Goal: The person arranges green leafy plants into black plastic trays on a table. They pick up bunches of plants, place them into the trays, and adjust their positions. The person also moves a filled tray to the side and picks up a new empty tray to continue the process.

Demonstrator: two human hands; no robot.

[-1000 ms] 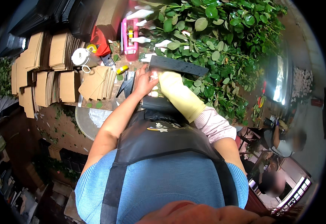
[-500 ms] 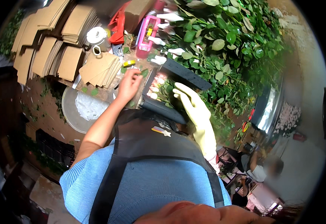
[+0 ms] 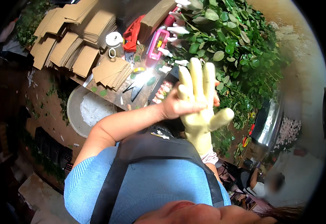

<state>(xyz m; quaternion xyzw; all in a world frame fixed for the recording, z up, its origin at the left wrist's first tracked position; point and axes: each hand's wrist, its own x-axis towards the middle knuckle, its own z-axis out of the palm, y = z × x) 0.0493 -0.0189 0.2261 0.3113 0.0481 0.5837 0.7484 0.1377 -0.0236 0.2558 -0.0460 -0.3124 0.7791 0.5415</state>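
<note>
Glove (image 3: 201, 122) of pale yellow rubber is worn on the right hand (image 3: 198, 117), palm up with fingers extended; it is clasped by the bare left hand (image 3: 175, 106), thumb across the palm. Pink roses (image 3: 163, 92), partly hidden behind the joined hands, and fanned brown cards (image 3: 110, 71) are laid near the tabletop's (image 3: 115, 98) near edge.

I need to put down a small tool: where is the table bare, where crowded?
A narrow patch of table between the dark pronged tool and the pink blooms looks mostly bare; so does the front strip between that tool and the fanned cardboard sheets, barring a white scrap. Leafy stems crowd the right, cardboard stacks the left.
</note>
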